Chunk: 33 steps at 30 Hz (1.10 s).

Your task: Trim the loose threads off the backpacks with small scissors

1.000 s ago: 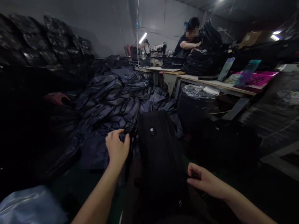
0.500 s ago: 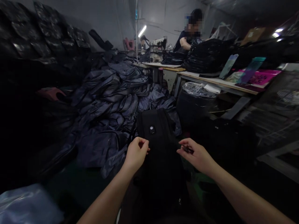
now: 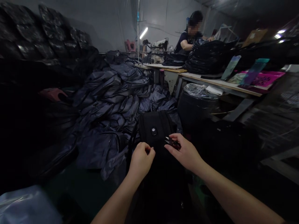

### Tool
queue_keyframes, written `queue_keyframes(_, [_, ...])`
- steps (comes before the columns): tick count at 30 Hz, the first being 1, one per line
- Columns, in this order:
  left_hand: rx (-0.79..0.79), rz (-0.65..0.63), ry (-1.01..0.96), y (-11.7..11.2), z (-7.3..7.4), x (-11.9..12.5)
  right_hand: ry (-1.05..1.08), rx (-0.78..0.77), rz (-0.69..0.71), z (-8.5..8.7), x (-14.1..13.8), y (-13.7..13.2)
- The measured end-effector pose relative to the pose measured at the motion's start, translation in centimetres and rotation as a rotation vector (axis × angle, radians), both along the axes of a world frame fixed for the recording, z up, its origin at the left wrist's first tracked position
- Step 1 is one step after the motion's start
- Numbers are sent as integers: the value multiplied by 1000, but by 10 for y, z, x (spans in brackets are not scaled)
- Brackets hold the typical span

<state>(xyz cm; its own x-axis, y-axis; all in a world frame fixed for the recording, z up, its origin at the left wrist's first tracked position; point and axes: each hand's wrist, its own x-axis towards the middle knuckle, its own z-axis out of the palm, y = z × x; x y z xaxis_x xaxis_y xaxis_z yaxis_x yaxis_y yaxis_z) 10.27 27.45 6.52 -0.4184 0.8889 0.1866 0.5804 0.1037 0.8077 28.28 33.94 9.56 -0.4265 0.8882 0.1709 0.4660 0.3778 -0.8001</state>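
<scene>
A black backpack (image 3: 156, 124) with a small round white-ringed badge stands upright in front of me. My left hand (image 3: 141, 159) rests on its front, fingers curled in a pinch on the fabric or a thread too small to make out. My right hand (image 3: 184, 153) sits just to the right of it, closed round a small pair of thread snips (image 3: 170, 141) whose metal tips point left toward the badge. The lower part of the backpack is lost in shadow.
A large heap of dark blue bags (image 3: 112, 96) fills the floor to the left and behind. Black wrapped bundles (image 3: 46, 34) are stacked at the far left. A black bin with a plastic liner (image 3: 198, 102) stands right, beside a long worktable (image 3: 217, 82) where another person (image 3: 189, 39) handles stacked black bags.
My left hand left the strap at the backpack's left side and came onto its front. My right hand rose from the lower right to just below the badge, snips now showing.
</scene>
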Motion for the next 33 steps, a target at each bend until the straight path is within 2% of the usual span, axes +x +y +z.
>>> queue_keyframes(3, [3, 28, -388, -4, -1, -2, -64, 54, -17, -1, -4, 2])
queue_keyframes(5, [-10, 48, -534, -6, -4, -2, -102, 105, -28, -1, -8, 4])
queue_keyframes(7, [-3, 71, -442, -9, -5, -1, -120, 145, -31, -3, -13, 5])
queue_keyframes(9, [-5, 71, -199, -11, -4, 1, -114, 158, -25, -4, -18, 5])
queue_keyframes(11, [-54, 53, 36, -13, -2, 6, -82, 148, -14, -6, -22, 4])
queue_keyframes(13, [-144, 35, 183, -13, 1, 11, -38, 137, -17, -6, -25, 2])
queue_keyframes(15, [-215, 15, 245, -12, 3, 15, -1, 130, -33, -6, -26, 1])
queue_keyframes(18, [-219, 23, 237, -9, 4, 16, 18, 128, -59, -6, -24, -1])
queue_keyframes(26, [-24, 147, -90, -12, 9, 4, -76, 169, -96, -5, -22, 3])
queue_keyframes(29, [32, 132, -231, -12, 7, -1, -129, 249, -75, -4, -24, 4])
queue_keyframes(33, [65, 92, -530, -11, 4, -3, -213, 370, -39, -5, -26, 6])
